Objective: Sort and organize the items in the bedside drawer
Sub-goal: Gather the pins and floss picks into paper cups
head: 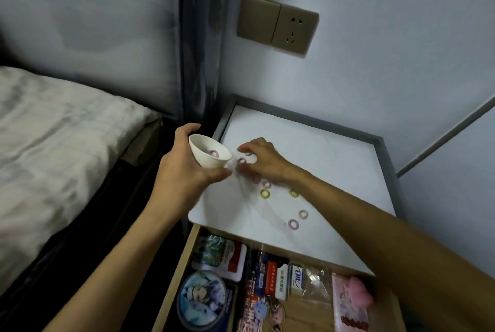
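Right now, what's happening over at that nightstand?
A person is gathering small coloured rings off the white nightstand top. The left hand holds a small white bowl, tilted toward the tabletop, with at least one pink ring already inside. The right hand is down among the rings near the bowl, fingers curled over a pink ring. Several more rings, green and pink, lie loose on the top. Below, the drawer is pulled open, full of packets and boxes.
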